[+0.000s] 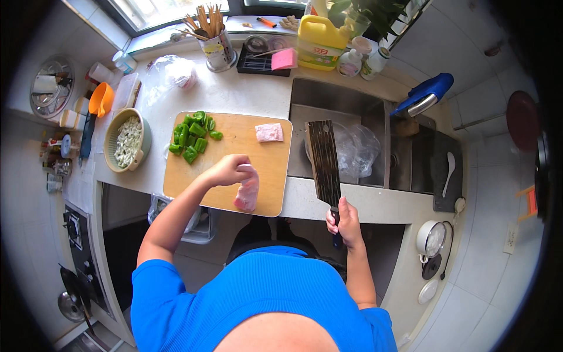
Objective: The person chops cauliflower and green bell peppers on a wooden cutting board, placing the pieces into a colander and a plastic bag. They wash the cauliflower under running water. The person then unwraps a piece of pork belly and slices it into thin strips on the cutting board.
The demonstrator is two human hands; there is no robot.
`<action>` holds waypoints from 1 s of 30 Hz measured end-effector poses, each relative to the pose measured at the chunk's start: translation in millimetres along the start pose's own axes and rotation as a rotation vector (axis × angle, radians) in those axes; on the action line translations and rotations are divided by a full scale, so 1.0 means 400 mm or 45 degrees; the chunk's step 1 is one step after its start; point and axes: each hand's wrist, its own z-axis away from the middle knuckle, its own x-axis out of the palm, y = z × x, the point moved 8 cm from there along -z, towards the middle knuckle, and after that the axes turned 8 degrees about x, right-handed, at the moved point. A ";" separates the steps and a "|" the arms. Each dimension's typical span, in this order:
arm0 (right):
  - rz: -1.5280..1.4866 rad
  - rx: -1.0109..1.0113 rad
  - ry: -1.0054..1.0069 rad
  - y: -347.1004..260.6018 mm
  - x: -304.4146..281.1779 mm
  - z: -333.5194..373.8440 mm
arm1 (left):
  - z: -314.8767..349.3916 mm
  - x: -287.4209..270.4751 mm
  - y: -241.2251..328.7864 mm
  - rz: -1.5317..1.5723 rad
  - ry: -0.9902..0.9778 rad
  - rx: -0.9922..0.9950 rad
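On the wooden cutting board (229,123), my left hand (230,171) pinches the upper end of a strip of raw pork (248,192), which reaches toward the board's near edge. My right hand (347,224) is wrapped round the black handle of a cleaver (324,161). Its broad dark, streaked blade points away from me, raised beside the board over the sink's front edge. Cut green peppers (192,136) lie in a pile at the board's far left. A smaller block of pale pink meat (269,132) rests near the far right corner.
Right of the board is a steel sink (305,97) with a clear plastic bag (359,149) in it. A colander (145,139) of chopped pale pieces stands at the left. Along the back are a chopstick holder (218,51), a pink sponge (285,59) and a yellow jug (319,41).
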 end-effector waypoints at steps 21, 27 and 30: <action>1.063 -0.112 -0.299 0.004 0.085 -0.039 | 0.357 0.287 -0.233 1.028 1.161 -0.786; 1.670 -0.479 -0.416 0.041 0.205 -0.094 | 0.419 0.225 -0.028 -0.474 1.166 -0.130; 1.666 -0.362 -0.434 0.057 0.244 -0.121 | 0.421 0.222 -0.028 -0.507 1.064 0.042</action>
